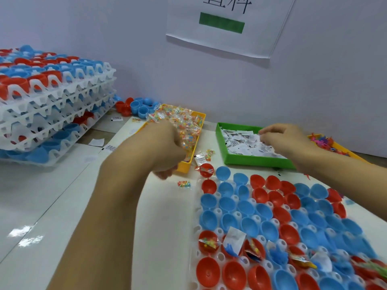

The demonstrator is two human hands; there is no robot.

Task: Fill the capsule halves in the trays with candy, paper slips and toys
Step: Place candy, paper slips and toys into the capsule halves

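My left hand (165, 147) is curled, forearm stretched forward. My right hand (282, 139) reaches out, fingers bent downward, pinching.

Left hand's fingertips (165, 174) blurred; toy bin (335, 146) mostly hidden.

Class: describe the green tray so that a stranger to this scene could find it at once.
Start at the white sheet on the wall and look straight down to the table. The green tray lies there under the right hand. It alone is green and holds paper slips; its neighbours on both sides are yellow.
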